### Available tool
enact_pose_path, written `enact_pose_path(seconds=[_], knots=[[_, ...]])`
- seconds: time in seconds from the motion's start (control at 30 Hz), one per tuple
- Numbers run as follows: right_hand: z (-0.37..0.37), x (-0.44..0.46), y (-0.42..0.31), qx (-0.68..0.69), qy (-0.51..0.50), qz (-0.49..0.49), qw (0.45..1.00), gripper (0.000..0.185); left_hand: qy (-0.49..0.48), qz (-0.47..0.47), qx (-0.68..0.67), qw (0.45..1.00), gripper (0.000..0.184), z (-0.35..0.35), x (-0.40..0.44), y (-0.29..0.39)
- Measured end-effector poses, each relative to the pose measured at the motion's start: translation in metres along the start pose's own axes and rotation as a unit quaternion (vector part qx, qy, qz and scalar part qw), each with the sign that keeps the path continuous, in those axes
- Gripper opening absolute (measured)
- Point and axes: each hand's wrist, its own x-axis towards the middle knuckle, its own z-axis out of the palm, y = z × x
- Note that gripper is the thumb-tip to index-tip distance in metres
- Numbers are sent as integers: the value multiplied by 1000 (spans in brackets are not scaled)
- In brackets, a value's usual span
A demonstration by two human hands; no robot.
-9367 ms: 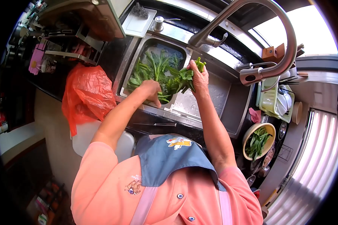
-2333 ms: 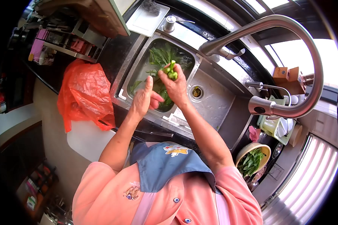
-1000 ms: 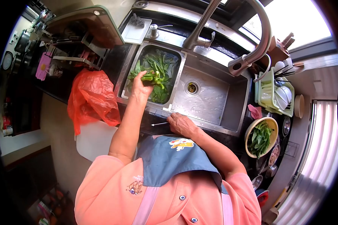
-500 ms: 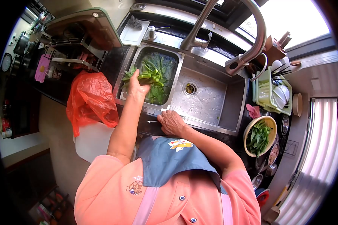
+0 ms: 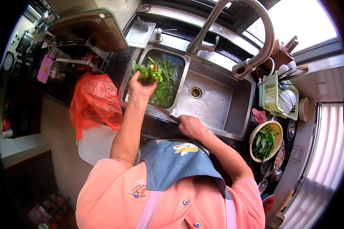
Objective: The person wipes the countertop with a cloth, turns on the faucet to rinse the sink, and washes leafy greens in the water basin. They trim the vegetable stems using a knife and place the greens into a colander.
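My left hand (image 5: 142, 86) grips a bunch of leafy greens (image 5: 152, 73), cut stems toward the right, above the left sink basin. More greens (image 5: 165, 93) lie in the water of that basin (image 5: 186, 65). In my right hand (image 5: 193, 126), closed round its dark handle, is a knife (image 5: 165, 112). Its blade points up and left, over the front rim of the sink and below the bunch. The knife and the greens in my hand look apart.
Right of the basin is a wider sink (image 5: 212, 95) with bits in its drain, under a tall faucet (image 5: 267, 42). A bowl of greens (image 5: 264, 143) and a dish rack (image 5: 273, 95) stand at right. A red plastic bag (image 5: 95, 103) lies at left.
My right hand has lifted from the counter edge and moved right, now with the knife in it. The bunch in my left hand has turned, its stem ends now facing right.
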Motion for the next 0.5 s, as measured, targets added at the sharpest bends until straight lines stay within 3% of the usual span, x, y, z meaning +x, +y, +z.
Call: enact_pose_path(seconds=[0.13,0.17,0.23,0.27,0.37,0.4,0.5], knots=[[6,-41,59,45,97,71,992,31,30,30,-36,998,39,-5,6,6],[-4,-45,51,188,54,157,968,36,43,33,-46,997,39,-6,8,5],[-27,-58,34,456,-38,314,832,46,47,35,-39,998,41,-7,6,0],[-29,-63,31,509,-56,306,803,55,52,39,-32,997,41,-5,2,-4],[-30,-71,12,666,17,238,706,47,66,42,9,997,42,2,-9,-13],[-31,-70,3,668,45,250,700,43,65,43,28,997,42,4,-12,-16],[-47,-63,-15,677,3,146,722,42,58,37,21,997,43,7,-10,-20]])
